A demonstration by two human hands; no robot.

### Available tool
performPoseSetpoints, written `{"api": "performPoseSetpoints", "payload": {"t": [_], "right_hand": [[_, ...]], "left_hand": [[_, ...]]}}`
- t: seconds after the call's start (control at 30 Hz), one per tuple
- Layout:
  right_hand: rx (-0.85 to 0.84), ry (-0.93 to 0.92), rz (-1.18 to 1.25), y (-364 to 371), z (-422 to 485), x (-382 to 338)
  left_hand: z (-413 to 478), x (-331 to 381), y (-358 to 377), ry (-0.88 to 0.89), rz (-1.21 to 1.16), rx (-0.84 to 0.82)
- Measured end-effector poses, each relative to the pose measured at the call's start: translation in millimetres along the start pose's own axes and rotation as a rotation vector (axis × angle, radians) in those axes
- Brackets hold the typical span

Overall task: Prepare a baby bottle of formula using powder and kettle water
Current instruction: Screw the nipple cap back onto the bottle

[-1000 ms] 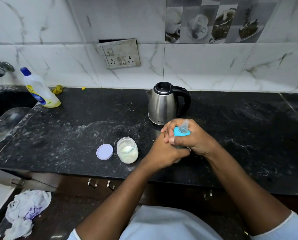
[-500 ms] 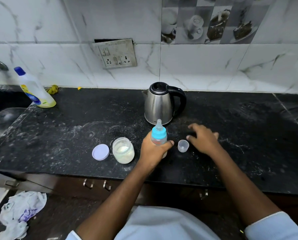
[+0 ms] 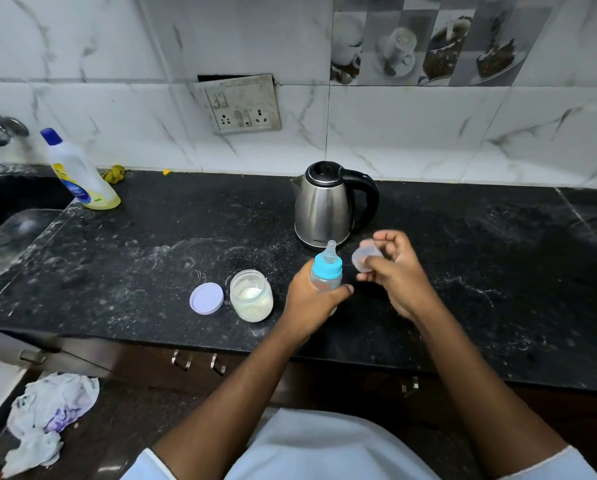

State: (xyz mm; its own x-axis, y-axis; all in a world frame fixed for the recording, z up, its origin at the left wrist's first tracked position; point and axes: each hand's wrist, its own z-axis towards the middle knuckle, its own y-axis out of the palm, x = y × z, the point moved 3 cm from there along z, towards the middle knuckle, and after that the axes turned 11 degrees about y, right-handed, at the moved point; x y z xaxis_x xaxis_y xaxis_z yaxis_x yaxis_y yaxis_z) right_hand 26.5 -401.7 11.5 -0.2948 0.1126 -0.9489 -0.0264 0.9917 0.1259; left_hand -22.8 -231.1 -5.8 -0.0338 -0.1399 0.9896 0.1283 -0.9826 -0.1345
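At the front of the counter (image 3: 144,258), just before the kettle (image 3: 324,206), the bottle (image 3: 326,277) is held upright by the left hand (image 3: 307,301). The fingers and thumb are curled round its body, so the fill level is hidden. A blue collar and a nipple (image 3: 331,251) are fitted on the bottle. Just beside the nipple, on its right, a clear cap (image 3: 365,259) is held by the right hand (image 3: 402,277). The cap is pinched between thumb and fingers. The remaining fingers are blurred, and their exact position cannot be told.

To the left of the bottle, the powder jar (image 3: 252,296) stands open. Its lid (image 3: 207,297) lies flat beside it. The kettle is closed, and its handle is turned to the right.

The closing step is judged to be in hand, since the collar is fitted and the jar is already open. Whether powder and water are in the bottle cannot be confirmed.

For the next move, the cap's open side is to be turned downward and centred over the nipple. The cap is then to be pressed onto the collar while the bottle is kept steady. A tilted cap is likely to jam or to bend the nipple.
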Motion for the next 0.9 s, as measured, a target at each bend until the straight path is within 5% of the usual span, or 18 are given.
{"api": "performPoseSetpoints", "payload": {"t": [0.33,0.6,0.9], "right_hand": [[-0.183,-0.236,-0.423,8,-41,-78],[-0.236,-0.377,-1.096,15,-52,-102],[-0.435,-0.338,-1.328,29,-52,-109]], "left_hand": [[1,12,3,0.057,-0.02,-0.022],[-1,14,4,0.083,0.021,-0.047],[-1,31,5,0.151,0.159,-0.145]]}}
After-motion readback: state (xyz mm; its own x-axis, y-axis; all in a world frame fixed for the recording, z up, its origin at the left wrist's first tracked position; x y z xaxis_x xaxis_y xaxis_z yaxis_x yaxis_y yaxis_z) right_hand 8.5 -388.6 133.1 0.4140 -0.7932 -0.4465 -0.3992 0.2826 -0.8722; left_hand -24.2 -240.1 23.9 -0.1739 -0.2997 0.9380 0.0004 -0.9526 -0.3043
